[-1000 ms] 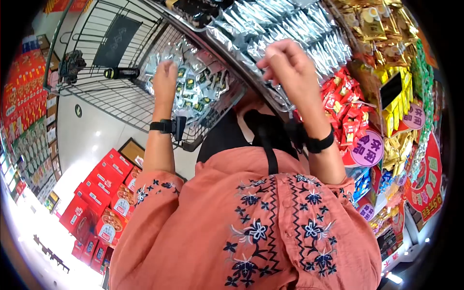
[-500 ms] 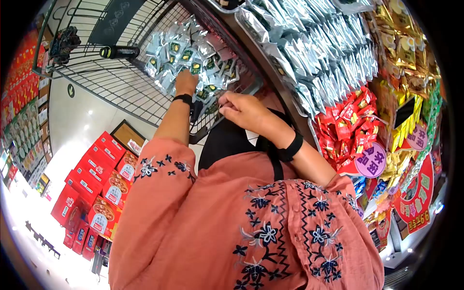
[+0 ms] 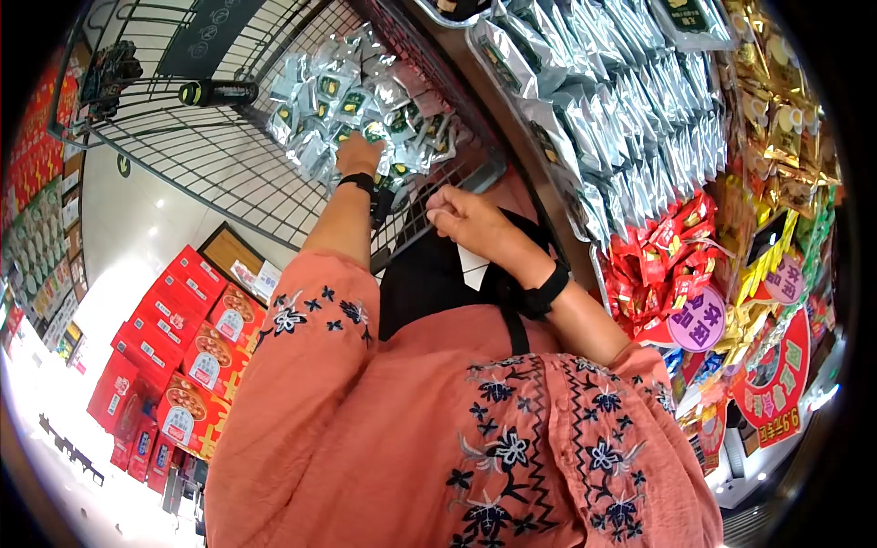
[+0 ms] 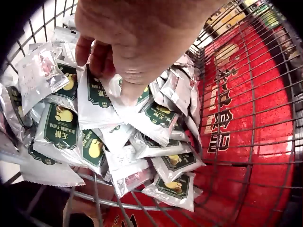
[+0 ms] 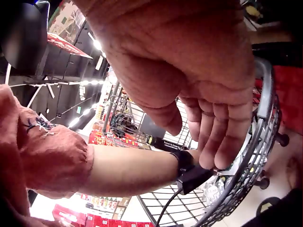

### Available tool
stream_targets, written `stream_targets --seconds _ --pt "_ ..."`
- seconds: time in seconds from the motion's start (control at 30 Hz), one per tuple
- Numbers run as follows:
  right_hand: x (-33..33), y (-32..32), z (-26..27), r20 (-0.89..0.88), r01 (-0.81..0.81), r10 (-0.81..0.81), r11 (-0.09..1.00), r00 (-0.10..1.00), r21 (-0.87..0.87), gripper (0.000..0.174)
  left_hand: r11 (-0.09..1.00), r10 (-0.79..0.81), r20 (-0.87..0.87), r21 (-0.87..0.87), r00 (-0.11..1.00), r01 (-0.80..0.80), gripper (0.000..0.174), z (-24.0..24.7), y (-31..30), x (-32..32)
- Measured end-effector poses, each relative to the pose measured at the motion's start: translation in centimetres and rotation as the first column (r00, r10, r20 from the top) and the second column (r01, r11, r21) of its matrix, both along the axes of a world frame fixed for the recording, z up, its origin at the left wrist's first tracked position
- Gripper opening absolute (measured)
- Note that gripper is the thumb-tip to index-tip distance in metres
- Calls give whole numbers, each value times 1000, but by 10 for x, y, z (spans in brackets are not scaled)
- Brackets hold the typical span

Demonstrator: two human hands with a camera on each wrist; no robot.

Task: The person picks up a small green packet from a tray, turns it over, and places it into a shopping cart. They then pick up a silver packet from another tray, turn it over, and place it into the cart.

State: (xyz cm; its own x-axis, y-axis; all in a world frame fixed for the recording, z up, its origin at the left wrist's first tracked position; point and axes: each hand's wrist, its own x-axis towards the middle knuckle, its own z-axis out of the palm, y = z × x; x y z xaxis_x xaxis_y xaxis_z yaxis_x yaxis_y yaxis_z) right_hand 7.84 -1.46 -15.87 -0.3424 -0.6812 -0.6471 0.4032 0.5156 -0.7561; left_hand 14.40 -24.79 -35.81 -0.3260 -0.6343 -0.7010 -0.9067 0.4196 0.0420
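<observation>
My left hand (image 3: 359, 155) reaches down into a wire shopping cart (image 3: 233, 196) onto a heap of small silver-and-green snack packets (image 3: 311, 105). In the left wrist view, its thumb and curled fingers close on a packet (image 4: 97, 106) at the top of the heap; the fingertips are partly hidden. My right hand (image 3: 470, 222) hovers by the cart's near edge, in front of the body. Its fingers hang loosely curled, with nothing in them in the right wrist view.
Right of the cart, a display holds rows of silver packets (image 3: 603, 119), red packets (image 3: 662, 247) and gold packets (image 3: 790, 137). A black bottle (image 3: 217, 93) lies at the cart's left side. Stacked red boxes (image 3: 174, 329) stand on the left.
My left hand has come down onto the packets in the cart. The right hand has swung left and down, away from the display. The head view has shifted slightly.
</observation>
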Motion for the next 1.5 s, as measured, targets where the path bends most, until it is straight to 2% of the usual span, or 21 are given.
stream_targets --seconds 0.13,0.17,0.27,0.37,0.4,0.47,0.5,0.53,0.6,0.73,0.8,0.9,1.0,1.07,1.1,1.2,1.33,1.37,1.43,1.5 --pt "-7 -3 9 72 46 -50 997 996 55 20 1000 -17 45 17 999 16 58 -22 -8 -7" --pt "-10 -4 14 94 51 -58 995 994 81 20 997 -29 62 79 998 24 55 -28 -11 -8" --pt "-13 -2 11 154 71 -88 991 984 117 21 995 17 -116 99 993 -6 60 -26 -7 -3" --pt "-11 -1 8 199 85 -111 987 974 133 22 929 252 -150 316 956 -195 51 -31 -13 8" --pt "-11 -2 8 209 89 -116 987 971 137 22 850 365 -177 465 914 -249 40 -58 -17 24" --pt "-11 -4 6 215 83 -107 989 971 122 24 626 644 -32 597 765 -502 34 -7 -11 21" --pt "-12 -5 7 218 79 -102 990 971 116 25 612 664 -26 592 747 -524 31 10 -8 25" --pt "-14 -7 10 214 74 -96 992 972 106 27 524 759 -38 628 650 -575 31 29 -5 25" --pt "-18 -11 16 205 72 -88 994 975 84 30 461 791 -61 714 609 -527 28 62 -6 26" --pt "-26 -20 34 158 109 -117 992 981 57 38 353 902 -207 859 379 -372 23 138 10 20" --pt "-30 -26 49 143 150 -151 989 978 17 41 314 922 -233 918 310 -241 20 179 15 17" --pt "-38 -31 75 188 309 -286 945 940 -110 40 322 923 -300 945 242 -54 25 251 36 -5" --pt "-49 -26 107 177 383 -351 900 920 -208 31 397 900 -401 916 170 62 32 286 58 -18" --pt "-55 -17 121 133 381 -358 885 924 -268 27 428 880 -445 895 165 128 33 304 72 -27" --pt "-56 -13 132 130 432 -412 853 902 -292 22 442 870 -465 883 164 157 34 313 77 -29" --pt "-67 7 150 81 441 -441 834 894 -332 18 445 833 -493 867 253 225 33 345 89 -40" --pt "-81 38 175 29 446 -468 820 883 -358 16 484 777 -557 827 295 287 34 370 87 -55" --pt "-84 46 179 -2 419 -448 837 894 -353 16 513 765 -582 810 276 285 31 375 88 -61" --pt "-92 60 185 -68 361 -406 868 911 -340 15 586 647 -667 745 370 317 27 386 86 -70" --pt "-93 69 197 -84 417 -473 836 877 -356 15 647 538 -733 676 416 354 22 389 89 -78"
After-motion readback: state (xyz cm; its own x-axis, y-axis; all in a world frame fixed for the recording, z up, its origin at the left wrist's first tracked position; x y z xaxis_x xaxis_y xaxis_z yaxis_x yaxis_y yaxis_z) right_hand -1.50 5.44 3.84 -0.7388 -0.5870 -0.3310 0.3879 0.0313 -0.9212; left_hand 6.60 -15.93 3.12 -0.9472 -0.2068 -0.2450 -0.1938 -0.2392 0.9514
